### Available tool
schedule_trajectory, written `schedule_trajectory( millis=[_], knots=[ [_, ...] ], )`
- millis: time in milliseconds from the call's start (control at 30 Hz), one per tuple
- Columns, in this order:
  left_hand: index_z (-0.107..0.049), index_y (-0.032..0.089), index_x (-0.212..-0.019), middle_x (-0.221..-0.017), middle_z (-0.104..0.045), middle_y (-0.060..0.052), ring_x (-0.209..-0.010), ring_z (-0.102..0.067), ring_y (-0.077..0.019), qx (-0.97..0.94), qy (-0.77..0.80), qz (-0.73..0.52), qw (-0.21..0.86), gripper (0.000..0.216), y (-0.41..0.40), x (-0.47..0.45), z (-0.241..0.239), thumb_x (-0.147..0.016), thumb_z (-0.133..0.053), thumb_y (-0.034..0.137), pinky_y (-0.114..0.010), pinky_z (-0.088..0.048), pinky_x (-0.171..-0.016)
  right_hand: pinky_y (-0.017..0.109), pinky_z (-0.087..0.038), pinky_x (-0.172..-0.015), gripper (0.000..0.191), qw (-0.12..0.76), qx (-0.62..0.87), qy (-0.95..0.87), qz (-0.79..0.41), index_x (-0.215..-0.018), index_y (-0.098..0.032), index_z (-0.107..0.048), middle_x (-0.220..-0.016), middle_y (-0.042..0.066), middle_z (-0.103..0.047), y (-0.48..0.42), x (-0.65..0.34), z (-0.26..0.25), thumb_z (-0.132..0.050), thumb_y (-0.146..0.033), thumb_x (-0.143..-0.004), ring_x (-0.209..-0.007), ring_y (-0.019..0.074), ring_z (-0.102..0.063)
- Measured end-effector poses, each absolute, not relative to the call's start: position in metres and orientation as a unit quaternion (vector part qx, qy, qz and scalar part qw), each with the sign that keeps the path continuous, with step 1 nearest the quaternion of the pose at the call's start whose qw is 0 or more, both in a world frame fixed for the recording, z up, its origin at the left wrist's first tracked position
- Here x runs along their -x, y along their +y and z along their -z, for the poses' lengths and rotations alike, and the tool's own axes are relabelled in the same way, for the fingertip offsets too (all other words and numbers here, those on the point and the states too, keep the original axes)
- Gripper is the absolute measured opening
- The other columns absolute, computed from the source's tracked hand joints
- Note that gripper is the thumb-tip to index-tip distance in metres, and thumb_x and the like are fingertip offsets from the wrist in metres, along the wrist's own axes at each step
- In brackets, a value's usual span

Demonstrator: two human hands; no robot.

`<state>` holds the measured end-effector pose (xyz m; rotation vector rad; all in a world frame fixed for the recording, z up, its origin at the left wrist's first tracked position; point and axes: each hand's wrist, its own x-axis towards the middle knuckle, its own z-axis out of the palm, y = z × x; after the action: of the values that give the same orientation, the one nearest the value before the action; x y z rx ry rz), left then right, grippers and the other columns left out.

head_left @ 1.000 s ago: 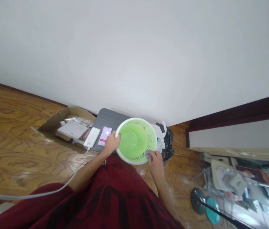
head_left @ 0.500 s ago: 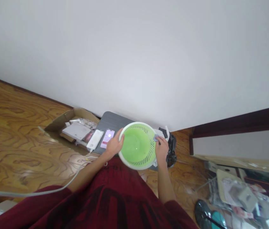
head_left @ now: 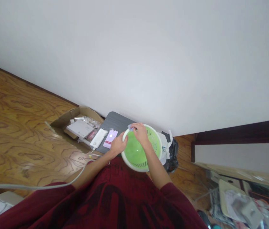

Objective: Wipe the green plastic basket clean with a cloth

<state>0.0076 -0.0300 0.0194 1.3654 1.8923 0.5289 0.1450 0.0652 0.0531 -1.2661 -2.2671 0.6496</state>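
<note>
A round colander basket (head_left: 134, 152) with a green inside, a white rim and rows of small holes tilts up in front of me. My left hand (head_left: 118, 145) grips its rim at the left, thumb over the edge. My right hand (head_left: 140, 132) reaches across the basket to the upper left rim, pinching a small pale purple cloth (head_left: 130, 127) against it. The fingertips are partly hidden behind the cloth. Left of the basket, a lit phone (head_left: 110, 139) lies on a dark grey board (head_left: 118, 120), with a white power bank (head_left: 98, 139) beside it.
An open cardboard box (head_left: 63, 124) with packets stands at the left on the wooden floor (head_left: 24, 105). Black (head_left: 172, 156) and white plastic bags sit right of the basket. A white cable (head_left: 53, 187) crosses at lower left. The wall (head_left: 134, 57) rises close ahead; cluttered items (head_left: 241, 203) lie lower right.
My right hand has moved with the cloth from the basket's right rim across to its upper left rim. My left hand keeps its grip. The view has shifted slightly.
</note>
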Motion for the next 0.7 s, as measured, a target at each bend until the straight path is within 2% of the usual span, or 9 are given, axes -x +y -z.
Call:
schedule_trajectory(
  millis=[133, 200, 333, 500, 700],
  knots=[
    [-0.065, 0.016, -0.122, -0.1, -0.076, -0.016, -0.101, -0.071, -0.0306, -0.528, 0.751, -0.174, 0.356, 0.044, -0.029, -0.008, -0.018, -0.098, -0.04, 0.044, -0.036, -0.051, -0.085, 0.035, -0.045, -0.098, 0.028, 0.201, 0.383, -0.863, -0.261, -0.089, -0.021, -0.075, -0.104, 0.003, -0.074, 0.043, -0.125, -0.053, -0.053, -0.004, -0.086, -0.1, 0.0201, -0.061],
    [-0.065, 0.017, -0.122, -0.099, -0.076, -0.016, -0.1, -0.071, -0.0304, -0.531, 0.748, -0.178, 0.356, 0.044, -0.029, -0.007, -0.018, -0.098, -0.039, 0.044, -0.036, -0.051, -0.084, 0.035, -0.044, -0.099, 0.027, 0.207, 0.381, -0.864, -0.256, -0.091, -0.021, -0.075, -0.106, 0.003, -0.074, 0.043, -0.128, -0.052, -0.053, -0.005, -0.087, -0.102, 0.0202, -0.06],
    [-0.063, 0.022, -0.129, -0.105, -0.076, -0.013, -0.103, -0.07, -0.0284, -0.531, 0.732, -0.208, 0.373, 0.046, -0.03, -0.007, -0.021, -0.099, -0.037, 0.046, -0.035, -0.05, -0.086, 0.035, -0.043, -0.1, 0.03, 0.243, 0.476, -0.82, -0.203, -0.093, -0.02, -0.076, -0.108, 0.004, -0.074, 0.068, -0.158, -0.047, -0.049, -0.007, -0.087, -0.104, 0.021, -0.061],
    [-0.062, 0.022, -0.131, -0.109, -0.075, -0.012, -0.106, -0.07, -0.0285, -0.519, 0.735, -0.211, 0.381, 0.048, -0.031, -0.007, -0.023, -0.099, -0.037, 0.047, -0.035, -0.05, -0.089, 0.036, -0.044, -0.097, 0.03, 0.266, 0.619, -0.725, -0.14, -0.092, -0.017, -0.076, -0.102, 0.008, -0.075, 0.087, -0.219, -0.045, -0.048, -0.011, -0.084, -0.099, 0.0222, -0.063],
    [-0.057, 0.022, -0.135, -0.11, -0.075, -0.013, -0.106, -0.07, -0.0296, -0.521, 0.736, -0.219, 0.374, 0.048, -0.033, -0.007, -0.021, -0.099, -0.037, 0.047, -0.039, -0.051, -0.091, 0.037, -0.044, -0.101, 0.026, 0.305, 0.669, -0.674, -0.067, -0.085, -0.016, -0.074, -0.103, 0.01, -0.074, 0.021, -0.281, -0.044, -0.048, -0.017, -0.083, -0.102, 0.0221, -0.063]
  ],
)
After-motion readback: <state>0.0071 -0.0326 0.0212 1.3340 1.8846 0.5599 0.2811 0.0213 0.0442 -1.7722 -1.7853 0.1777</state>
